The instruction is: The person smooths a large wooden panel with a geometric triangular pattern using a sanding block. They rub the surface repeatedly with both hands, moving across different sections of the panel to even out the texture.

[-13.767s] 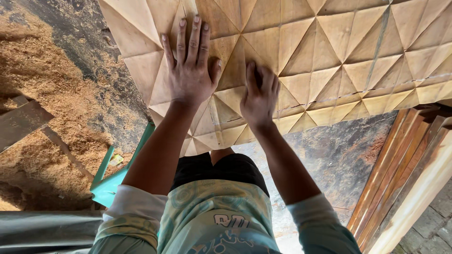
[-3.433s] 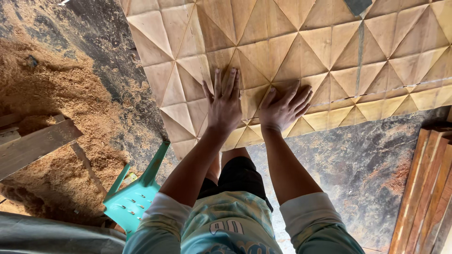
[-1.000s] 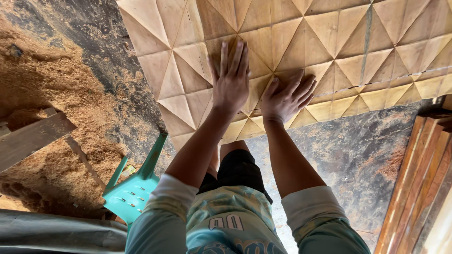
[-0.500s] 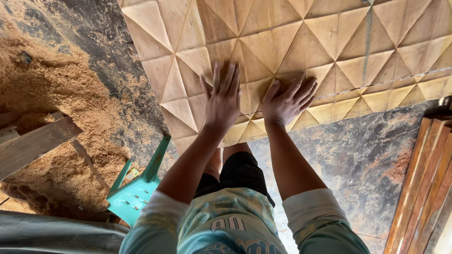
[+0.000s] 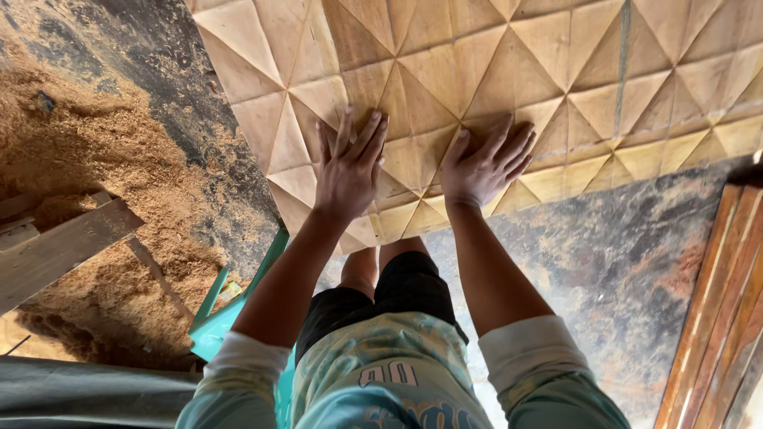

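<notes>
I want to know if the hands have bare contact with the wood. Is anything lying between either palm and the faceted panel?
Nothing visible does. The left hand and right hand both lie flat, bare, directly on the faceted wooden panel.

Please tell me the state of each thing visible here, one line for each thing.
Left hand: open, flat on the panel.
Right hand: open, fingers spread, flat on the panel.
Faceted wooden panel: unpainted, lying flat, pressed by both hands.
Sawdust: loose, heaped on the floor.
Turquoise plastic chair: partly hidden behind the left arm.
Wooden plank: lying on the sawdust.
</notes>
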